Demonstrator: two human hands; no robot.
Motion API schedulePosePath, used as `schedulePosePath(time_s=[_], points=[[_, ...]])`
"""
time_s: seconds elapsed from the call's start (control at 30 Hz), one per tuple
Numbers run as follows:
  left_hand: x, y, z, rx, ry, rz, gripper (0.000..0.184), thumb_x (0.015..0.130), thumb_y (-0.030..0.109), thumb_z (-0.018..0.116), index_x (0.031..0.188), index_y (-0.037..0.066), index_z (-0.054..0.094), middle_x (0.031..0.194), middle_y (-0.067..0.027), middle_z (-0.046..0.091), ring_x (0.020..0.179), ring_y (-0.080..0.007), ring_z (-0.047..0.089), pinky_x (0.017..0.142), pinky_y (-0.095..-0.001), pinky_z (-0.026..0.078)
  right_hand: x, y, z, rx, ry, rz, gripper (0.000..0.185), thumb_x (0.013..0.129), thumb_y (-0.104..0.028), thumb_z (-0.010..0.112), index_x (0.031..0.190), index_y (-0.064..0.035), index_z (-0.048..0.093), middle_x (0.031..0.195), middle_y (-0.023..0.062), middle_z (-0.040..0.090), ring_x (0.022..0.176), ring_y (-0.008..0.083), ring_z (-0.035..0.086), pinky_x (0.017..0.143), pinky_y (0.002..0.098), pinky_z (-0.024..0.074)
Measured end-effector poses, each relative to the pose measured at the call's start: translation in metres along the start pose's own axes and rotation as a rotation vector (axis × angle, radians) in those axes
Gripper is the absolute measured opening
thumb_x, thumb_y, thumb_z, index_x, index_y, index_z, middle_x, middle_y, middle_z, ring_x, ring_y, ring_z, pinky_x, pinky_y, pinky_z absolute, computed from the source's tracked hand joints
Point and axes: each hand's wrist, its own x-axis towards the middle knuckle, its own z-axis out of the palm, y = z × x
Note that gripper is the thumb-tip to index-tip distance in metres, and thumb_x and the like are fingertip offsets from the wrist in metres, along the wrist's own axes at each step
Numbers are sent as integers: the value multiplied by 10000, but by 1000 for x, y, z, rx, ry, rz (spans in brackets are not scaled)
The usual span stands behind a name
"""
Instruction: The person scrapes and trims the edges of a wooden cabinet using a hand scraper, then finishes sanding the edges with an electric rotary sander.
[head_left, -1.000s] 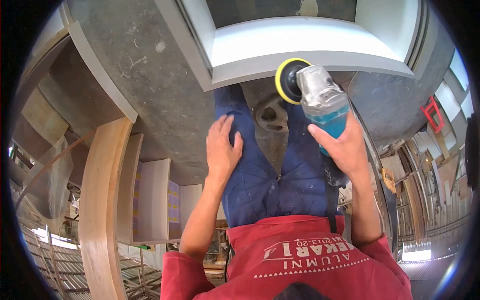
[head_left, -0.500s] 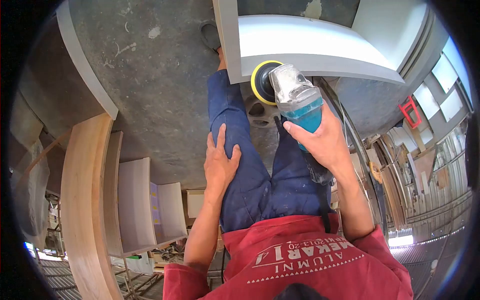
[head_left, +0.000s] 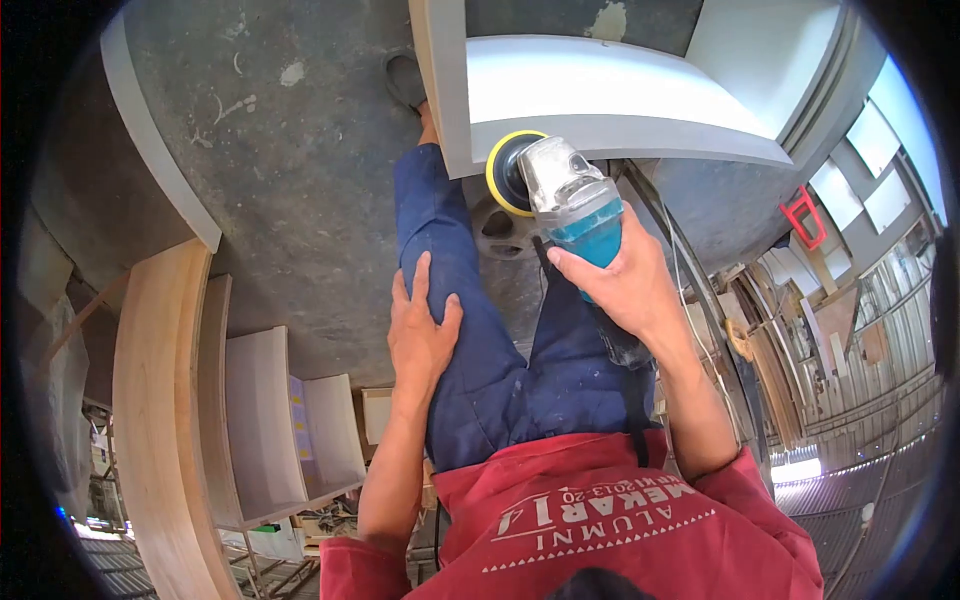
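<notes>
A teal and silver power tool [head_left: 580, 205] with a round yellow-edged black pad [head_left: 510, 172] is held by my right hand [head_left: 628, 285], fingers wrapped round its body. The pad is close to the lower edge of a grey-white frame [head_left: 620, 135]; whether they touch I cannot tell. My left hand [head_left: 422, 335] rests on the thigh of the blue trousers [head_left: 450, 260], its fingers spread and holding nothing.
Wooden boards and an open box-like cabinet [head_left: 265, 410] stand at the left. A red frame-shaped object [head_left: 804, 217] lies at the right, near stacked wood strips [head_left: 775, 350]. A cable and a dark bar run beside my right arm.
The tool in my right hand has moved left in the view, toward the frame's left corner. My left hand has shifted onto the thigh. One leg and foot now show left of the frame.
</notes>
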Motion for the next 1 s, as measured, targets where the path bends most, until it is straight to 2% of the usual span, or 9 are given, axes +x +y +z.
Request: schedulePosePath(time_s=[0.1, 0.3, 0.4, 0.57, 0.9, 0.97, 1.0], points=[[3, 11, -8, 27, 18, -10, 693, 974, 278, 654, 1613, 224, 393, 1572, -321, 411, 1387, -508, 500, 1099, -521, 482, 1, 11, -11, 6, -2, 31, 588, 814, -358, 872, 1163, 33, 605, 1006, 235, 751, 948, 354, 756, 844, 427, 573], [8, 30, 1, 38, 100, 6, 706, 964, 275, 656, 1617, 230, 388, 1576, -337, 400, 1397, -513, 488, 1120, -515, 464, 8, 51, -49, 6, 66, 30, 592, 821, -355, 870, 1178, 41, 614, 1028, 233, 749, 952, 343, 753, 849, 417, 573], [4, 44, 16, 54, 118, 1, 725, 954, 297, 670, 1620, 251, 389, 1570, -379, 382, 1402, -539, 470, 1111, -547, 463, 11, 71, -76, 71, 87, 54, 586, 824, -351, 869, 1174, 45, 616, 1021, 225, 750, 940, 328, 751, 851, 408, 571], [0, 73, 44, 123, 105, -78, 736, 951, 302, 668, 1625, 238, 381, 1596, -372, 346, 1411, -545, 461, 1111, -550, 465, 18, 111, -123, 74, 130, 70, 583, 828, -347, 869, 1183, 43, 620, 1007, 201, 753, 913, 275, 740, 839, 390, 567], [0, 120, 107, 227, 117, -130, 739, 947, 302, 670, 1624, 228, 381, 1577, -416, 326, 1410, -573, 441, 1122, -550, 454, 34, 200, -221, 102, 172, 146, 585, 826, -351, 871, 1176, 44, 619, 982, 206, 747, 902, 274, 737, 828, 395, 562], [0, 131, 116, 211, 142, -155, 752, 930, 255, 677, 1617, 160, 386, 1604, -377, 326, 1436, -565, 411, 1153, -532, 424, 38, 220, -237, 56, 205, 132, 581, 824, -347, 874, 1176, 43, 625, 967, 204, 744, 894, 267, 735, 825, 395, 561], [2, 138, 119, 221, 144, -152, 752, 930, 255, 677, 1617, 160, 386, 1604, -377, 326, 1436, -565, 411, 1153, -532, 424, 40, 228, -247, 67, 206, 134, 581, 824, -347, 874, 1176, 43, 625, 967, 204, 744, 894, 267, 735, 825, 395, 561]])
